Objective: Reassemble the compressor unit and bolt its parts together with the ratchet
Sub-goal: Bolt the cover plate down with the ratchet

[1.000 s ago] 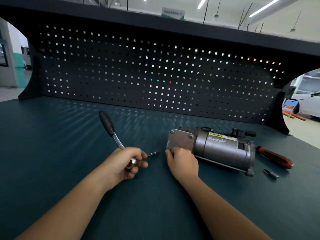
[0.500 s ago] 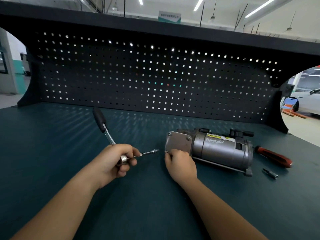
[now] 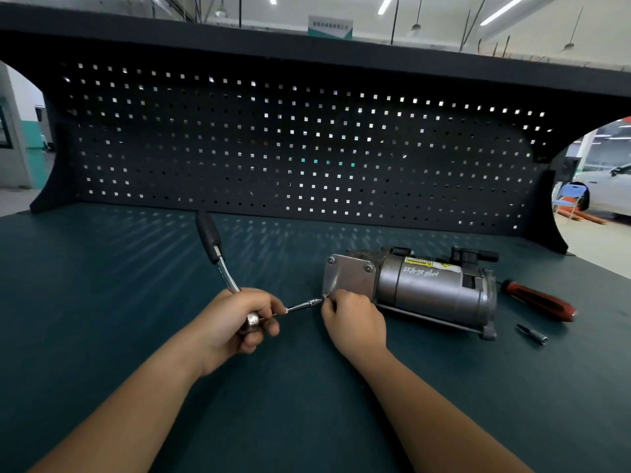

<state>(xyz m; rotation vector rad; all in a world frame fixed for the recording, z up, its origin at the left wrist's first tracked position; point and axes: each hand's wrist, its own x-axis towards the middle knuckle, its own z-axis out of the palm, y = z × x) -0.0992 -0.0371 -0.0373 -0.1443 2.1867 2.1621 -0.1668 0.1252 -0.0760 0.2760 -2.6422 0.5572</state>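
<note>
Place: vehicle repair workshop | Bench: dark green tabletop [image 3: 102, 302] backed by a black perforated pegboard [image 3: 307, 148] | Gear: ratchet [image 3: 209, 238], red-handled screwdriver [image 3: 539, 300] and loose bit [image 3: 532, 334] around a compressor unit [image 3: 426, 291] | Beyond: white car [image 3: 606, 191] on the floor at right; strip lights [image 3: 386, 3] under a high ceiling

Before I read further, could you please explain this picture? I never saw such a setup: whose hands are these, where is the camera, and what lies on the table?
No machine here: a person works bare-handed, and the one camera sits on their head, looking down. The left hand grips a ratchet near its head; its thin tip points at the lower corner of the end plate of the compressor. The fingertips of the right hand meet at that corner; whether they pinch a bolt is hidden. On the dark table, right of the compressor, lie a red-handled screwdriver and a small bit.
</note>
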